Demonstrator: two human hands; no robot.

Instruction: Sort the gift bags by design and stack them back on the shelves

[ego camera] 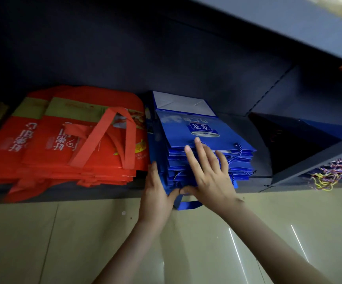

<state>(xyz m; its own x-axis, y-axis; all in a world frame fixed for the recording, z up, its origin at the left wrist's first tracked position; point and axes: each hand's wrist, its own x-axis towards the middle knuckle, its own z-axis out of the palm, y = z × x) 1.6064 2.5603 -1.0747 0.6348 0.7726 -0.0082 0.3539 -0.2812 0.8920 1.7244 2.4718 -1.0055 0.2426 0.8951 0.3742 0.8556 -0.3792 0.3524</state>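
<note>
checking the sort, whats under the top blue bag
More blue bags, stacked on the shelf. Only their front edges show; their printed faces are covered, and the right hand hides some edges.

Red bags (49,152), top faces of two stacks: large white Chinese characters, upside down to the camera, partly crossed by a red handle (96,140); too blurred to read with certainty. Olive band (74,109) on the same bags: one line of small pale print, illegible. Blue bag (233,138), top of its stack: white Chinese characters inside a darker badge (204,128), upside down, with a further row just beyond it; unreadable.
</note>
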